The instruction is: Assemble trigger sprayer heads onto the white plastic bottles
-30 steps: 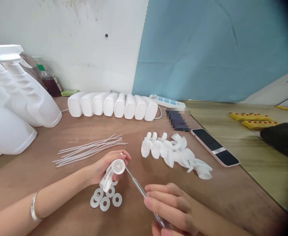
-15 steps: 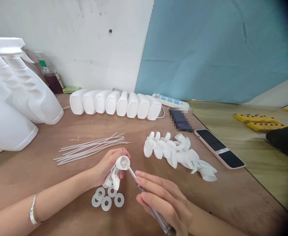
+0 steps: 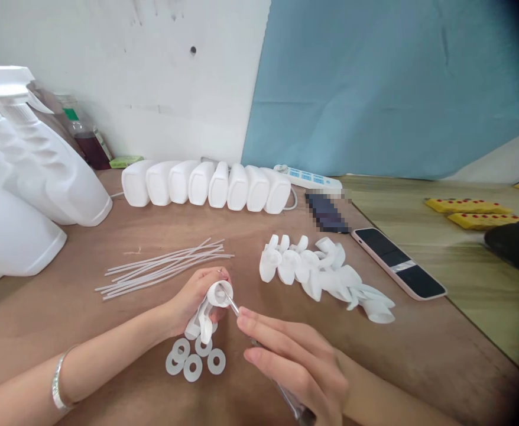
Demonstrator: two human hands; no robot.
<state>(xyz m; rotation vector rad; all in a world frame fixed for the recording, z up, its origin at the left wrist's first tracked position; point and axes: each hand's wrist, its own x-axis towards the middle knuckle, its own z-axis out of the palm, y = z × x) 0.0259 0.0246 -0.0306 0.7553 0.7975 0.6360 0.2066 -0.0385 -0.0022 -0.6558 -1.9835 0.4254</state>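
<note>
A white spray trigger head (image 3: 205,319) is gripped in my left hand (image 3: 197,296), its round threaded collar (image 3: 220,294) turned toward me. My right hand (image 3: 295,361) is closed round a screwdriver (image 3: 233,305) with a thin metal shaft and a clear handle. The shaft's tip reaches into the collar; exactly what it touches inside is hidden. Just below my left hand lie several flat white ring washers (image 3: 192,368), some overlapping. Thin white dip tubes (image 3: 166,269) are loosely bunched behind that hand.
White trigger heads or shrouds (image 3: 312,269) are piled to the right. Several white bottles (image 3: 217,186) lie in a row at the back, and more bottles with sprayers (image 3: 59,148) stand at left. A phone (image 3: 399,263) and a power strip (image 3: 312,179) lie toward the right.
My right hand has shifted slightly left and up, and less of the screwdriver's shaft shows outside the collar. My left hand holds the trigger head nearly still. The view has turned slightly.
</note>
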